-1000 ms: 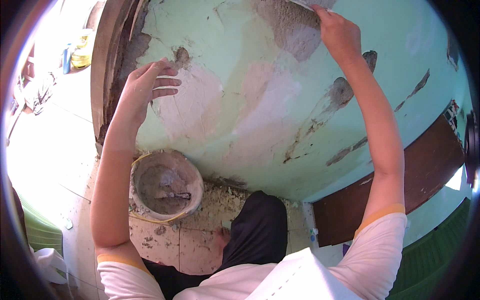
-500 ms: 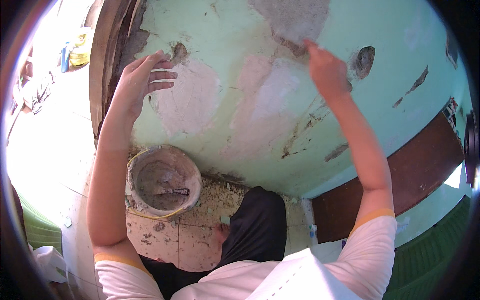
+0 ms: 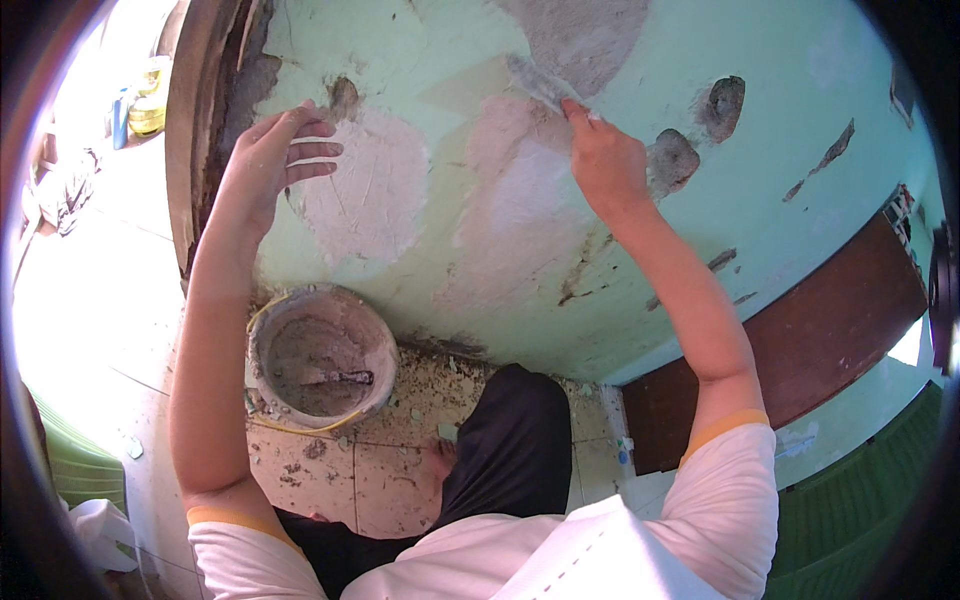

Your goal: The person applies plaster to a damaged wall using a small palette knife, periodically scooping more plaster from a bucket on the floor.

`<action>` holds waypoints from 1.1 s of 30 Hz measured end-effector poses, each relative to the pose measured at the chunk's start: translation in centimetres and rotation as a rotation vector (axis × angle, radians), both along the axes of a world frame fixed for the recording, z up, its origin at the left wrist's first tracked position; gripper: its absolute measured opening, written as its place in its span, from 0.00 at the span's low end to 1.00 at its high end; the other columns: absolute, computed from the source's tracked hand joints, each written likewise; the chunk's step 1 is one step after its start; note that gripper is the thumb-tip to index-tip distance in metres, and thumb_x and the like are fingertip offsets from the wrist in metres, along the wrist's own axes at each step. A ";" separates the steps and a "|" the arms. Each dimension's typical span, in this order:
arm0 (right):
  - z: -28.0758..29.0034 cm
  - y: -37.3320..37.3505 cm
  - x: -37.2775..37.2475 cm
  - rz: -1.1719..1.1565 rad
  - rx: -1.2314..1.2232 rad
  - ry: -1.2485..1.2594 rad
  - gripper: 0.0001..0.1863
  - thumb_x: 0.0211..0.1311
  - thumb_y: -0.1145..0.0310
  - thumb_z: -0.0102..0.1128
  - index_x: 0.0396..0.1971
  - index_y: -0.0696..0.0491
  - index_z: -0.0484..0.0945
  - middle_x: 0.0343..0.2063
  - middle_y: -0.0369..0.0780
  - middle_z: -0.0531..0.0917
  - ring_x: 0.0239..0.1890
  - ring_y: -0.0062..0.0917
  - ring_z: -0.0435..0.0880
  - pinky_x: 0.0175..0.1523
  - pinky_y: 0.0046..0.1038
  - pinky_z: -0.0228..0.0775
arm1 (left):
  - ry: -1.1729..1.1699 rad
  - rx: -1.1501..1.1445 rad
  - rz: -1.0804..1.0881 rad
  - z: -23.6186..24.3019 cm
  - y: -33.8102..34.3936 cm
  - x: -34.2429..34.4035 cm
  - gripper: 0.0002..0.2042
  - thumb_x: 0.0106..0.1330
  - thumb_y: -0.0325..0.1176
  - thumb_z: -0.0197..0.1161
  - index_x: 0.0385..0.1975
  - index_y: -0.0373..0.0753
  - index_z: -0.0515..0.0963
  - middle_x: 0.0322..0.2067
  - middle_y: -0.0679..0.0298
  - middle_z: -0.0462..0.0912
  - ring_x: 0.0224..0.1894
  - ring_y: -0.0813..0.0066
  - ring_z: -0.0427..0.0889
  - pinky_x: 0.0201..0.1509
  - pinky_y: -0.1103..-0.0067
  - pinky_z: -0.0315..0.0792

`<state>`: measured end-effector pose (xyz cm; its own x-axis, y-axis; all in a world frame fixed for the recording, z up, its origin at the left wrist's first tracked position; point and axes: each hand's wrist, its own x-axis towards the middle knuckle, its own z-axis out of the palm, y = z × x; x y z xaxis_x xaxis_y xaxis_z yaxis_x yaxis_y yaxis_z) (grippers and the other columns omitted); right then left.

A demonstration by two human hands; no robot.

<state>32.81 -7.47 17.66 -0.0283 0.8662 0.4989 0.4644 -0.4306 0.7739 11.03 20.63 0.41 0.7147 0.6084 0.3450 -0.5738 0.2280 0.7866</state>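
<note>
My right hand (image 3: 610,160) is closed around the handle of a putty knife (image 3: 535,80). Its wide, pale, smeared blade lies against the mint-green wall (image 3: 440,40), at the lower edge of a bare grey patch (image 3: 590,40). Below the blade is a pinkish-white plaster patch (image 3: 525,200). Over on the left, my left hand (image 3: 280,160) is raised by the wall with fingers spread, holding nothing. It is beside a second plaster patch (image 3: 370,190) and a small hole (image 3: 343,98); whether it touches the wall I cannot tell.
On the floor against the wall stands a bucket (image 3: 385,335) of plaster with a dark-handled tool (image 3: 345,377) inside. Crumbs litter the tiles (image 3: 400,480) around it. Holes (image 3: 722,108) mark the wall at right, above a brown board (image 3: 780,370). A wooden frame (image 3: 190,130) edges the wall at left.
My right hand has moved left with the putty knife, sweeping it along the lower edge of the grey patch and uncovering a hole behind. My left hand has barely moved.
</note>
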 end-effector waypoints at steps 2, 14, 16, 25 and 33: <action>0.3 0.0 -0.2 -0.031 -0.005 0.062 0.24 0.57 0.73 0.57 0.56 0.50 0.76 0.34 0.41 0.87 0.34 0.37 0.88 0.35 0.36 0.82 | 0.026 -0.002 0.028 0.6 -0.5 0.1 0.21 0.75 0.44 0.57 0.55 0.31 0.74 0.45 0.55 0.81 0.44 0.64 0.85 0.50 0.69 0.81; 2.7 4.6 -0.6 -0.092 0.025 -0.154 0.17 0.61 0.72 0.54 0.51 0.49 0.79 0.33 0.41 0.87 0.30 0.39 0.88 0.33 0.40 0.81 | 0.027 0.020 0.063 0.9 -0.2 -0.7 0.21 0.75 0.44 0.56 0.55 0.31 0.73 0.44 0.55 0.81 0.44 0.64 0.85 0.49 0.69 0.82; 1.8 3.4 -0.3 0.015 -0.008 -0.106 0.17 0.61 0.72 0.53 0.50 0.51 0.78 0.34 0.42 0.86 0.31 0.39 0.88 0.33 0.40 0.81 | 0.028 0.000 0.062 0.8 -0.1 -0.5 0.21 0.75 0.44 0.56 0.55 0.30 0.73 0.44 0.55 0.81 0.44 0.64 0.85 0.50 0.69 0.82; 10.5 8.3 -3.6 0.007 0.042 -0.261 0.21 0.60 0.74 0.55 0.55 0.49 0.76 0.34 0.40 0.86 0.35 0.35 0.87 0.33 0.38 0.80 | 0.055 0.011 0.071 1.1 -0.3 -0.5 0.21 0.75 0.42 0.55 0.55 0.29 0.73 0.44 0.54 0.81 0.44 0.64 0.85 0.50 0.70 0.82; 8.3 6.4 -0.9 0.094 -0.186 -0.381 0.23 0.59 0.76 0.55 0.56 0.48 0.75 0.36 0.39 0.86 0.38 0.33 0.87 0.35 0.36 0.81 | 0.040 0.001 0.071 0.1 0.5 -0.2 0.21 0.75 0.44 0.55 0.56 0.30 0.73 0.44 0.55 0.81 0.44 0.64 0.85 0.50 0.69 0.81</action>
